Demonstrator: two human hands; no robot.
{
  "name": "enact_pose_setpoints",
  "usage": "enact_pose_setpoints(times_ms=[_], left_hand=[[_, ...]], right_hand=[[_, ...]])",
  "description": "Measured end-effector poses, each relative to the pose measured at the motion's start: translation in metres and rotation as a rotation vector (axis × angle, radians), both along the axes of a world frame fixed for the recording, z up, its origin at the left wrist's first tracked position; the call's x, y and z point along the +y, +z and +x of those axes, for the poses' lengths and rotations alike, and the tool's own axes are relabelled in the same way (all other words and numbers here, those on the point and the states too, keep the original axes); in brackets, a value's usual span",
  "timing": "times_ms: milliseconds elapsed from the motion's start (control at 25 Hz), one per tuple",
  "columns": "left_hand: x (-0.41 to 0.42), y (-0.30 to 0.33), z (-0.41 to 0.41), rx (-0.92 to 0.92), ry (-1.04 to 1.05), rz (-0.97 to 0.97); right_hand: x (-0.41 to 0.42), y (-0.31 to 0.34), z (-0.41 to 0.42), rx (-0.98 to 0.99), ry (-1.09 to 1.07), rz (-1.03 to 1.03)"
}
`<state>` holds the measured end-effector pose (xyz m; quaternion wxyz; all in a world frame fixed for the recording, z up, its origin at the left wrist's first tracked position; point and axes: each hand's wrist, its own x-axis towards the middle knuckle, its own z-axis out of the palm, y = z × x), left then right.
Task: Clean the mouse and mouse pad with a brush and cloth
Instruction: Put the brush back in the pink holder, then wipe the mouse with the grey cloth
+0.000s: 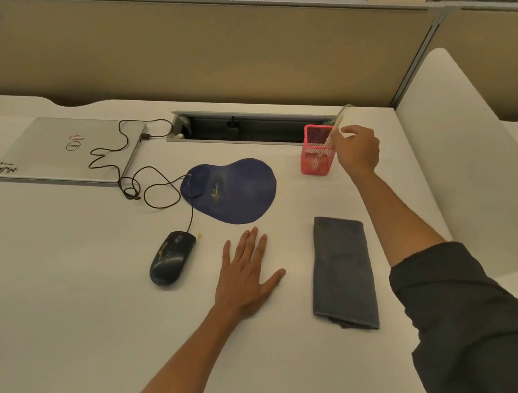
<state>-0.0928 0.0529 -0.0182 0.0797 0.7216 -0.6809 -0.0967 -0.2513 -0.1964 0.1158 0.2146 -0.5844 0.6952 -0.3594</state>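
On the white desk (73, 306), the left hand (246, 279) lies flat near the middle, palm down, fingers straight and slightly spread, holding nothing. At about ten o'clock from it, just beside it but not touching, sits the black mouse (172, 258), with small yellowish specks on its back; its cable (144, 187) runs up toward twelve o'clock, crosses the left edge of the pad, loops over the desk and plugs into the side of a closed silver laptop (59, 151) lying at ten o'clock. The dark blue mouse pad (238, 195), kidney-shaped, lies at twelve o'clock from the left hand, close to its fingertips, and carries a smear of yellow crumbs near its centre. At three o'clock from the left hand, a folded grey cloth (342, 270) lies lengthwise, well clear of both hands. The right hand (357, 148) reaches out to one o'clock, its fingers pinched around the pale handle of a brush (337, 125) that stands tilted in a pink mesh pen holder (316, 150), the lower end of the brush inside the cup. Just behind the holder, at twelve o'clock, an open cable tray (245, 125) is cut into the desk, in front of a tan partition (207, 53).
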Motion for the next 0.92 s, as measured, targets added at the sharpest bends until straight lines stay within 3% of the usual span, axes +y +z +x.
enact_pose_setpoints(times_ms=[200, 400, 480, 640, 920], left_hand=[[0.009, -0.001, 0.003, 0.075, 0.026, -0.049], [0.026, -0.001, 0.007, 0.078, 0.003, -0.078], [0.034, -0.001, 0.008, 0.077, -0.011, -0.077], [0.050, 0.001, 0.013, 0.054, -0.002, -0.130], [0.086, 0.005, 0.057, -0.047, 0.092, -0.218]], right_hand=[[0.074, -0.022, -0.019, 0.171, 0.155, -0.029], [0.171, -0.098, -0.035, 0.560, 0.232, 0.139], [0.185, -0.114, -0.036, 0.614, 0.231, 0.176], [0.183, -0.116, -0.034, 0.520, 0.221, 0.168], [0.202, -0.093, -0.010, 0.228, 0.257, -0.107]])
